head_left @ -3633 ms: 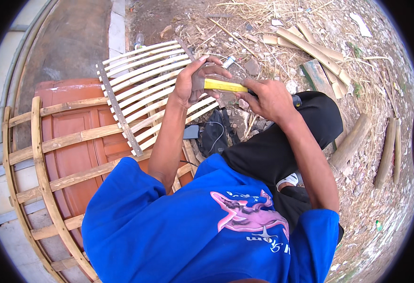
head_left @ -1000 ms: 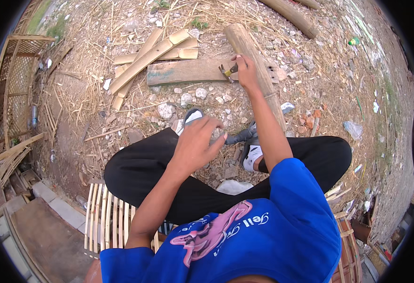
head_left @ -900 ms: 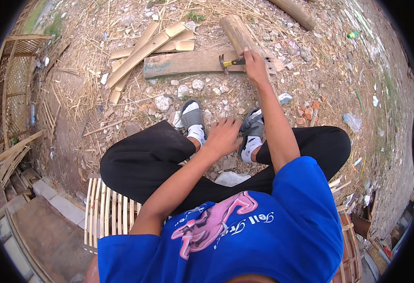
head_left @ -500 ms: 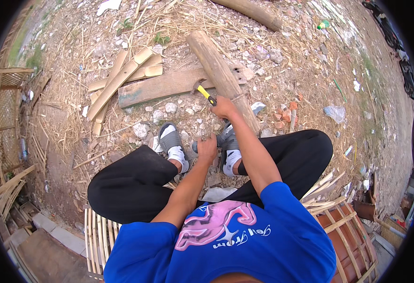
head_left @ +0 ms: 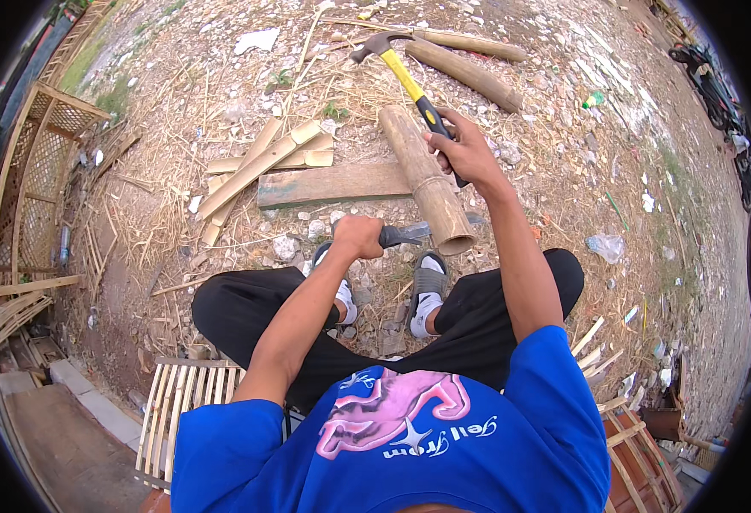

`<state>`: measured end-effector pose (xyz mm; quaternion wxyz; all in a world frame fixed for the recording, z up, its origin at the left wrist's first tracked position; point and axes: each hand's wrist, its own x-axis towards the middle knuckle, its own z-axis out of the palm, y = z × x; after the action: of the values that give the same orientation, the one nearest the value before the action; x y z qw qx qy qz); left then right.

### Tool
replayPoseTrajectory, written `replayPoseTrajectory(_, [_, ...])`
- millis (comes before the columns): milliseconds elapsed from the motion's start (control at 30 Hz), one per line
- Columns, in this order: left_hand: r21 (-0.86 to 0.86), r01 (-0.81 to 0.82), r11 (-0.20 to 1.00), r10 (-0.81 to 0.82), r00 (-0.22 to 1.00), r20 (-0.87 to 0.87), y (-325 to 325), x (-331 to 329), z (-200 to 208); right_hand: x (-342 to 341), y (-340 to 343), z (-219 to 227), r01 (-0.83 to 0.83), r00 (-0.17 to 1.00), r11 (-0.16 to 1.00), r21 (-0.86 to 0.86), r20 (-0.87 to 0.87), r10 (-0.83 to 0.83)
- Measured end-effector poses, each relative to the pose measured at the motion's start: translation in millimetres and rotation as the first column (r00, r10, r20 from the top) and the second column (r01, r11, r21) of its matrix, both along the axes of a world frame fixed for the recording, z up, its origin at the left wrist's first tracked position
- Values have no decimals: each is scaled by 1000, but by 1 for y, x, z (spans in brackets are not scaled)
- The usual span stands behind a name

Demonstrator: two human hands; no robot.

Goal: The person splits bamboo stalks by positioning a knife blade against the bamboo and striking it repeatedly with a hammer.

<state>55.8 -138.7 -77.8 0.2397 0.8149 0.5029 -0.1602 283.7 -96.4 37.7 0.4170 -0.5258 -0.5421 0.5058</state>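
My right hand [head_left: 465, 147] is closed round the black grip of a claw hammer [head_left: 403, 75] with a yellow shaft, raised over the ground with its head pointing away from me. In my left hand [head_left: 360, 236], closed in a fist, is a black-handled knife [head_left: 413, 231]. Its grey blade points right, toward the near end of a thick bamboo piece [head_left: 431, 184]; whether the two touch I cannot tell. The bamboo lies slanted, its middle across a flat wooden plank [head_left: 333, 185]. My feet in grey sandals are just below the knife.
Several split bamboo strips [head_left: 260, 169] lie crossed left of the plank. Farther off is another bamboo pole [head_left: 470, 75]. Stones, straw and a clear plastic bag [head_left: 606, 247] litter the ground. A lattice panel [head_left: 33, 184] stands at the left, and slatted bamboo [head_left: 183, 406] is beside me.
The hammer has risen in my right hand, away from the bamboo. My left hand has moved forward from beside my foot, bringing the knife to the bamboo's near end. The view has shifted.
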Motion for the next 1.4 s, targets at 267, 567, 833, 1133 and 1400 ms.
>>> replayPoseTrajectory(267, [-10, -266, 964, 246, 878, 410, 5, -64, 138, 32, -133, 64, 266, 954, 960, 89, -168, -249])
replayPoseTrajectory(567, [-329, -457, 826, 556, 567, 607, -31, -156, 205, 15, -161, 82, 423, 905, 906, 27, -65, -421])
replayPoseTrajectory(833, [-330, -456, 826, 562, 630, 536, -21, -200, 204, -28, -146, 51, 221, 974, 975, -13, 57, -220])
replayPoseTrajectory(1133, [12, -502, 865, 451, 786, 424, 6, -190, 208, -40, -117, 82, 153, 850, 917, 367, 424, -312])
replayPoseTrajectory(1400, [124, -491, 862, 412, 823, 391, 44, -114, 216, 22, -71, 61, 121, 713, 944, 306, 635, -297])
